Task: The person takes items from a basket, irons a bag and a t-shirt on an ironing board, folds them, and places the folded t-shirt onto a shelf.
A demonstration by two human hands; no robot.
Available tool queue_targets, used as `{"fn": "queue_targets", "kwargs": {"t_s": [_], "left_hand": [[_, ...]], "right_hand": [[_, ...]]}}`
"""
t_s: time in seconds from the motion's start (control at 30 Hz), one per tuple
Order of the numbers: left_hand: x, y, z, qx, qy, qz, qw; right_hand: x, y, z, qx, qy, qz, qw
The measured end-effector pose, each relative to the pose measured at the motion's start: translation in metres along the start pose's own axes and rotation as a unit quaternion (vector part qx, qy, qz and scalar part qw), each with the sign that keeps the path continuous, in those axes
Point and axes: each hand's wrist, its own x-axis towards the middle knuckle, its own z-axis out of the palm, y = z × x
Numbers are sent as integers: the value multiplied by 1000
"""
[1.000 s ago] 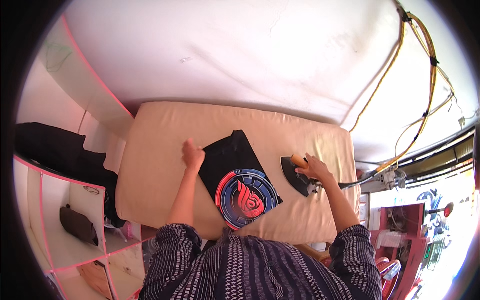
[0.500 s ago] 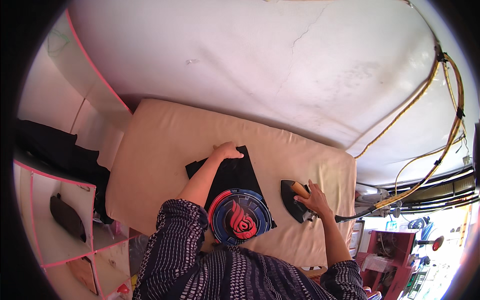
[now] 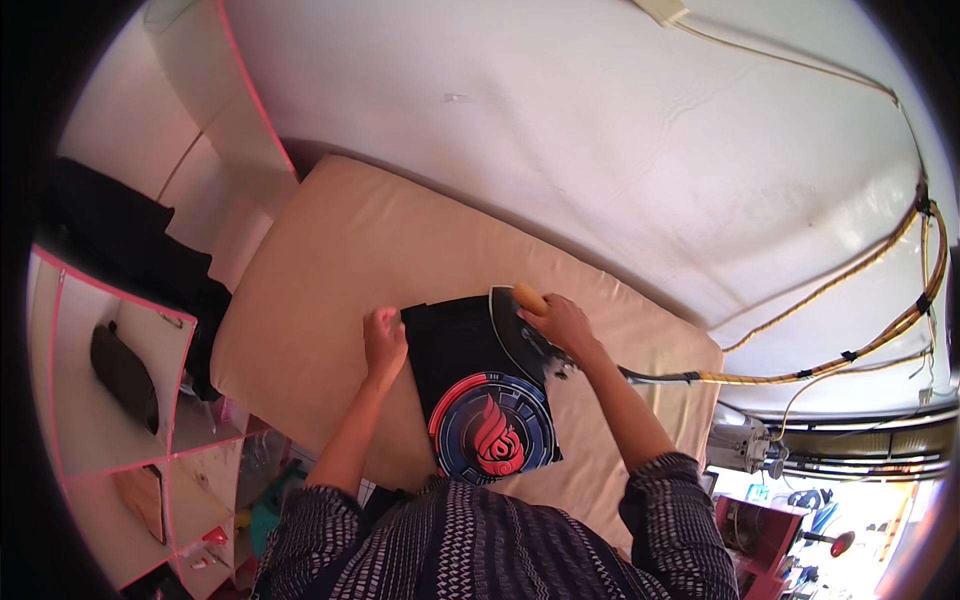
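Observation:
A folded black cloth (image 3: 445, 345) with a round blue and red flame print (image 3: 492, 430) lies on the padded tan ironing table (image 3: 330, 230). My right hand (image 3: 562, 325) is wrapped round the wooden handle of a clothes iron (image 3: 515, 335). The iron rests over the upper right part of the cloth, its rounded tip pointing away from me. My left hand (image 3: 384, 345) is beside the cloth's upper left edge, its fingers curled in, and I see nothing in them.
A thick cable (image 3: 660, 377) runs from the iron to a yellow-black cord bundle (image 3: 860, 355) hanging at the right. Behind the table rises a white wall (image 3: 560, 130). Pink-edged shelves (image 3: 110, 400) stand at the left, with black fabric (image 3: 110, 220) draped on top.
The iron has moved left in my right hand, from bare table onto the cloth. My left hand has let go of the cloth's far edge and shifted to its left side. The view has turned.

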Motion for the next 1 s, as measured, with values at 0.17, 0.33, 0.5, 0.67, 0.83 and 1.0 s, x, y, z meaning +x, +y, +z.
{"fn": "queue_targets", "kwargs": {"t_s": [0.17, 0.33, 0.5, 0.67, 0.83, 1.0], "left_hand": [[-111, -24, -42, 24, -132, -106, 985], [-193, -3, -47, -2, -290, -184, 939], [-216, -7, -51, -4, -332, -182, 926], [-225, 8, -65, 9, -387, -230, 893], [-238, -17, -54, -103, -394, -275, 871], [-238, -19, -52, -116, -388, -280, 870]], "right_hand": [[65, -30, 20, -25, 32, 15, 999], [58, -45, 0, -32, -48, -28, 998], [14, -91, 7, -114, -75, -227, 964], [19, -145, 63, -145, -102, -228, 957], [48, -178, 70, -133, -79, -215, 964], [32, -170, 54, -171, -114, -273, 940]]}}
